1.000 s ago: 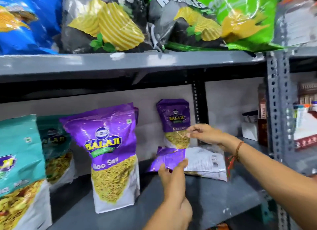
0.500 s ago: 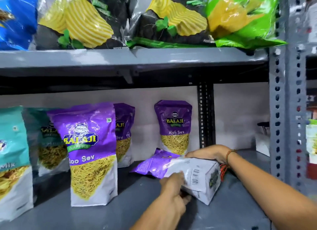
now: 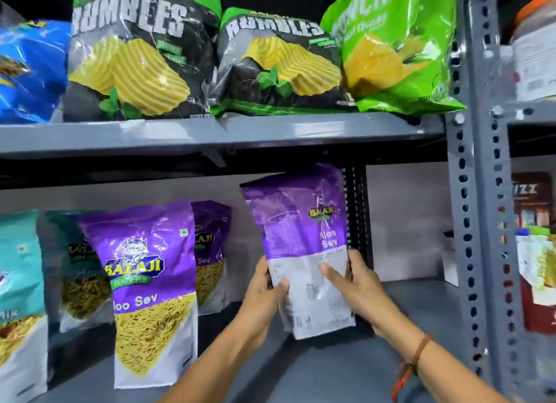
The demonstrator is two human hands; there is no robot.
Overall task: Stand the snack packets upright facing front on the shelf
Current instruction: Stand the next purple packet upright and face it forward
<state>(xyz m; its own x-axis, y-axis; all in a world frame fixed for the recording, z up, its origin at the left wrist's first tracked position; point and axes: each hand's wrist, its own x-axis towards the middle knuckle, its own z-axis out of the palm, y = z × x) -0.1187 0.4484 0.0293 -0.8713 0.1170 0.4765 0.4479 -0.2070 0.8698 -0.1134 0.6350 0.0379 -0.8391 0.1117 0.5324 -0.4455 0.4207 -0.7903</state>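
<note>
Holding the purple Aloo Sev packet (image 3: 304, 246) upright above the lower shelf (image 3: 376, 369), just right of the front-standing purple packet (image 3: 153, 288), the left hand (image 3: 264, 285) and right hand (image 3: 358, 288) each have their grip pinching its lower side edges, its printed back toward the camera. It looks light, crinkly and slick, with loose contents settling low, so it probably handles best held by the side seams near the base. Turning it front-out appears to be what remains.

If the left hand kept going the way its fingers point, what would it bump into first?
The left hand points up and rightward, straight into the purple Aloo Sev packet it already grips. Past that, probably the pale back wall, though depth is unclear.
</note>
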